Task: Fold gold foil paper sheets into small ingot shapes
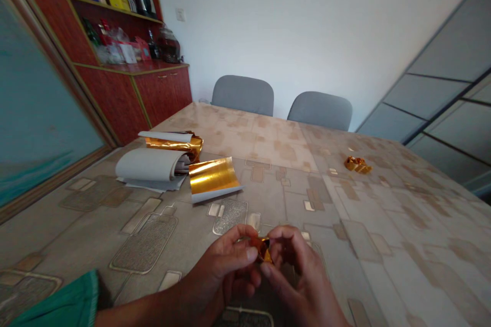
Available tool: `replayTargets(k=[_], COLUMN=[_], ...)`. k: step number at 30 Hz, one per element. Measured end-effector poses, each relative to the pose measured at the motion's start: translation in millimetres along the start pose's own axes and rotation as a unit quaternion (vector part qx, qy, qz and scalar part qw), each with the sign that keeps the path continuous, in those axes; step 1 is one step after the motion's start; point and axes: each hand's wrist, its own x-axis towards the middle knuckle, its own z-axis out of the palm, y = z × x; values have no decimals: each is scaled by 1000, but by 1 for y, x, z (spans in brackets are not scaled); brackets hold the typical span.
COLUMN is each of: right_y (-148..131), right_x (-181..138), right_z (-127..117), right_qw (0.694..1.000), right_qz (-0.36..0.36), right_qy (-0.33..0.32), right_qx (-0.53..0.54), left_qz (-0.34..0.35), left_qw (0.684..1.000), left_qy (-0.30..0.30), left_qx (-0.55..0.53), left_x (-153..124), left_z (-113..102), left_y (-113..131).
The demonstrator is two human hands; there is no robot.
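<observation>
The left hand point(226, 261) and right hand point(303, 272) curl toward each other, both pinching gold foil point(264, 250); the table point(280, 204) stretches ahead to its far edge near chairs point(243, 94).

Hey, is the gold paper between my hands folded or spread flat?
Folded: the gold paper shows as a small piece with angled, creased faces between your fingers.
</observation>
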Motion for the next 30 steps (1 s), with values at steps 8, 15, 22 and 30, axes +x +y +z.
replayTargets(k=[8,15,22,30], right_y=[-10,-5,-1,-4], right_x=[-1,3,3,5], right_z=[-2,-5,-12,-14], right_qw=[995,916,881,826], right_qz=[-90,214,281,301], right_qy=[-3,-60,-113,-170], right_qx=[37,334,364,444], left_qz=[-14,-16,-39,-16], left_qw=[998,996,995,994], left_qy=[-41,-76,-89,-85], left_qx=[-44,-40,-2,60], left_x=[3,0,-3,-2], left_z=[-8,-4,1,4], left_y=[-5,4,9,9])
